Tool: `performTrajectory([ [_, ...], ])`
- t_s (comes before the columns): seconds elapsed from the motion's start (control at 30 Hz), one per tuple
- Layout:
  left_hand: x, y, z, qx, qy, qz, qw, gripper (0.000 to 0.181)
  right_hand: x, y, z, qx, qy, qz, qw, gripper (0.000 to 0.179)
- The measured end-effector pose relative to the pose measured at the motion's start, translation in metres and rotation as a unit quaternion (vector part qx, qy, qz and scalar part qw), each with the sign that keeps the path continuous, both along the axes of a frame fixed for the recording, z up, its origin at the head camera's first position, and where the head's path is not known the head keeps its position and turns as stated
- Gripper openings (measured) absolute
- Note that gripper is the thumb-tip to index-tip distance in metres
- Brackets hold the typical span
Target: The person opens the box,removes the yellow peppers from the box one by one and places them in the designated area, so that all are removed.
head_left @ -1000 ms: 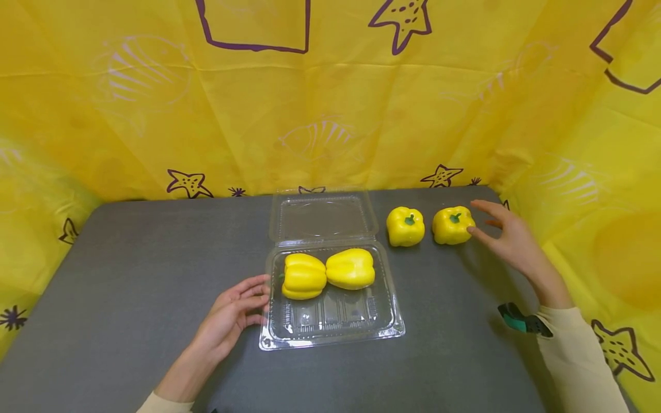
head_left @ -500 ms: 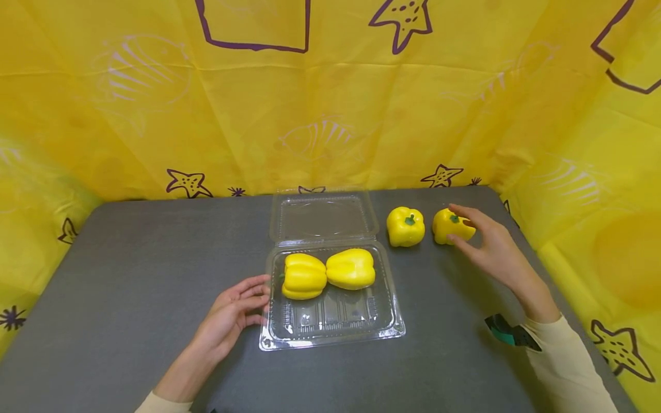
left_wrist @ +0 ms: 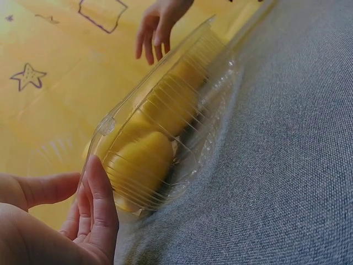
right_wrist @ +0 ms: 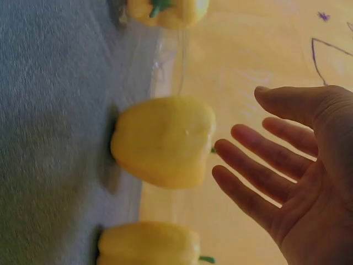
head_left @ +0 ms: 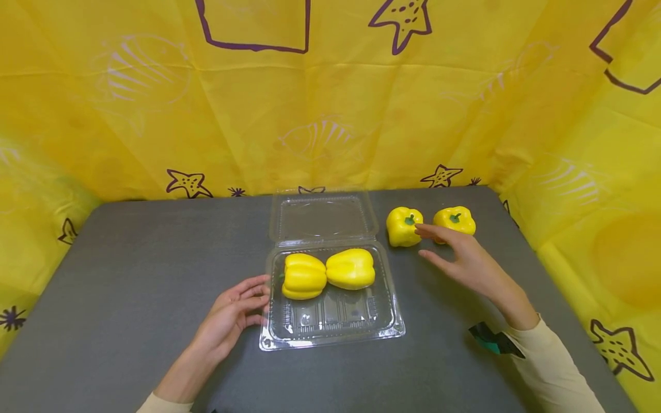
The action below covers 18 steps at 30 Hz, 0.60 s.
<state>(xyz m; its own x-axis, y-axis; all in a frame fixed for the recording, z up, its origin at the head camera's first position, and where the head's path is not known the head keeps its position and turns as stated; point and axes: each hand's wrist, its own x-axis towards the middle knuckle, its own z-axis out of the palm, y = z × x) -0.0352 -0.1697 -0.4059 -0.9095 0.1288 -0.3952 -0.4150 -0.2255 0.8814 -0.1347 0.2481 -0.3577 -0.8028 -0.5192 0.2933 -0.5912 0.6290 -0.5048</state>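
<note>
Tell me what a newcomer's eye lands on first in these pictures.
Four glossy yellow bell peppers stand out on the grey table: two lie side by side in the open clear plastic clamshell box at the centre, and two stand upright behind it to the right. The open right hand reaches toward the standing pair, while the left hand rests against the box's left edge.

Head: we look forward and down over the counter [head_left: 129,275].
Left wrist: low, close against the clamshell box [left_wrist: 182,110].
Right wrist: close, sharing the loose peppers [right_wrist: 165,141].
</note>
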Motion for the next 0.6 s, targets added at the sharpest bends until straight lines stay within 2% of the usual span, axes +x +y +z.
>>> performTrajectory([
  [0.2,0.0,0.0,0.0,0.001,0.001,0.001,1.0,0.052,0.003,-0.012,-0.012,0.009,0.021,0.04,0.9989,0.049],
  [0.6,0.0,0.0,0.0,0.003,-0.004,0.003,1.0,0.053,0.009,-0.038,-0.021,0.024,0.031,0.075,0.9964,0.069],
])
